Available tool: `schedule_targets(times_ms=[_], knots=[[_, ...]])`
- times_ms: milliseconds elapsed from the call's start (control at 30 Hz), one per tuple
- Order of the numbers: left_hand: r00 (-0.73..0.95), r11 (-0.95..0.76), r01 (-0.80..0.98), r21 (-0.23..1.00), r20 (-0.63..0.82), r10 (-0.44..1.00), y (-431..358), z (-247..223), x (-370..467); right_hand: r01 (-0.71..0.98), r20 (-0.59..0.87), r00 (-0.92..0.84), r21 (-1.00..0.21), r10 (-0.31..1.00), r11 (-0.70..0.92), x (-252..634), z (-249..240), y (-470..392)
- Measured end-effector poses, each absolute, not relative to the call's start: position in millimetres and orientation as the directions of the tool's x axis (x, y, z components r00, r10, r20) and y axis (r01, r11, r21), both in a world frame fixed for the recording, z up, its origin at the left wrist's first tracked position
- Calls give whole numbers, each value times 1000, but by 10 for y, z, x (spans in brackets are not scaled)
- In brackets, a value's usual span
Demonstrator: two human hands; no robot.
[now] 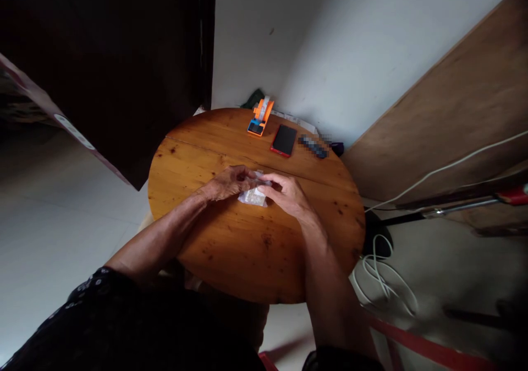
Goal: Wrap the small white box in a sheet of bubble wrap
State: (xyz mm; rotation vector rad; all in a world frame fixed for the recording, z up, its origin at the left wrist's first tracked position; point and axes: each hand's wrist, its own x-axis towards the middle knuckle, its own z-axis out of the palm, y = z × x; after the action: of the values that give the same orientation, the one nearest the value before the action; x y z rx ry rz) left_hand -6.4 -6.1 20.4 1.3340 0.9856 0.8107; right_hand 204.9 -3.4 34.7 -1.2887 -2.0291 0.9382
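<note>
Both of my hands meet over a small clear plastic bag (254, 197) near the middle of the round wooden table (247, 250). Pale contents show through the plastic, too blurred to name. My left hand (231, 183) is closed, its thumb and fingers pinching the bag's upper left side. From the right, my right hand (287, 194) grips the top right edge between thumb and forefinger. The fingers hide part of the bag's upper edge.
Toward the table's back stand an orange tape dispenser (261, 116), a red-edged phone (284, 140) and a dark, partly pixelated object (312, 146). A white wall (330, 46) rises behind. White cable (383, 283) loops on the floor at right.
</note>
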Motion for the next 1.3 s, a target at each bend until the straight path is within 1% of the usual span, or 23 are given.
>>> schedule_targets(times_ms=[267, 467, 667, 833, 933, 1033, 1200, 1300], knots=[[395, 52, 42, 998, -65, 916, -38, 162, -49, 506, 97, -421, -800, 902, 322, 2064, 303, -13], [381, 51, -61, 997, -24, 924, -17, 85, -37, 443, 199, -426, -805, 882, 395, 2078, 221, 14], [317, 17, -16, 1000, -11, 948, 10, 39, 2, 437, 116, -359, -856, 926, 276, 2043, 179, 36], [385, 17, -52, 999, 5, 923, 30, 15, 39, 404, 42, -290, -900, 956, 162, 2043, 125, 80], [401, 16, -59, 998, 9, 916, 36, -5, 44, 396, 22, -281, -908, 959, 137, 2049, 116, 81], [410, 4, -56, 998, 19, 912, 35, -17, 43, 359, 32, -253, -925, 967, 124, 2039, 99, 84], [420, 18, -103, 994, 27, 907, 16, -11, 53, 243, 94, -95, -963, 991, 115, 1975, -4, 158], [435, 30, -128, 991, 29, 900, 4, -11, 66, 216, 131, -42, -967, 990, 137, 1914, -63, 203]])
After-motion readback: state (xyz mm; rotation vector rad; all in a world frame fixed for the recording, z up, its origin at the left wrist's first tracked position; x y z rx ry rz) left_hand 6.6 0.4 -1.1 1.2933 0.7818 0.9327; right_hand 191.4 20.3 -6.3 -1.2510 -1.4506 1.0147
